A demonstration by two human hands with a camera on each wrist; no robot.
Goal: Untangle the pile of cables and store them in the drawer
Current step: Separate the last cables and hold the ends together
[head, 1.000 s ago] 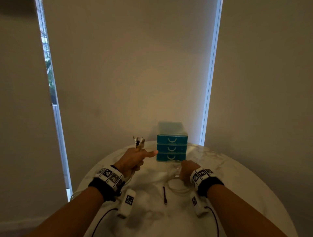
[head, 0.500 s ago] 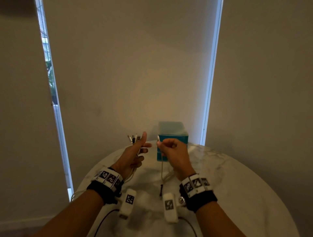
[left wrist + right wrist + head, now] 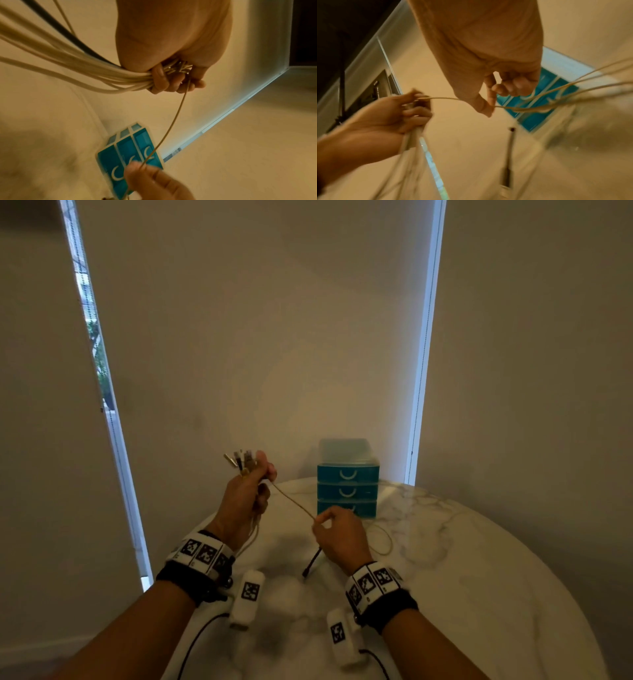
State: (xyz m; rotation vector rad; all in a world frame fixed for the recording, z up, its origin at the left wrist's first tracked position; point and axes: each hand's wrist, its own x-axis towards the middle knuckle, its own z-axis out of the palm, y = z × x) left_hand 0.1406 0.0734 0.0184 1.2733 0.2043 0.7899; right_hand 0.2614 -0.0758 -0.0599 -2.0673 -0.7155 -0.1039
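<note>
My right hand (image 3: 342, 534) has dropped below-right of my left hand (image 3: 245, 494), pinching one thin cable (image 3: 294, 503) taut. Left grips the cable bundle (image 3: 72, 65). Strand's separating; drawer unit (image 3: 347, 486) just beyond, shut.

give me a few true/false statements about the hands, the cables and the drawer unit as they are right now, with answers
1. The left hand grips a bundle of cables with the plug ends sticking up above the fist. True.
2. The right hand is flat on the table and holds nothing. False: it is raised and pinches a thin cable that runs up to the left hand.
3. All three drawers of the blue drawer unit are closed. True.
4. The top drawer is pulled out with cables inside. False: no drawer is open and no cable is stored yet.
5. A dark cable end lies on the marble table near the right hand. True.
</note>
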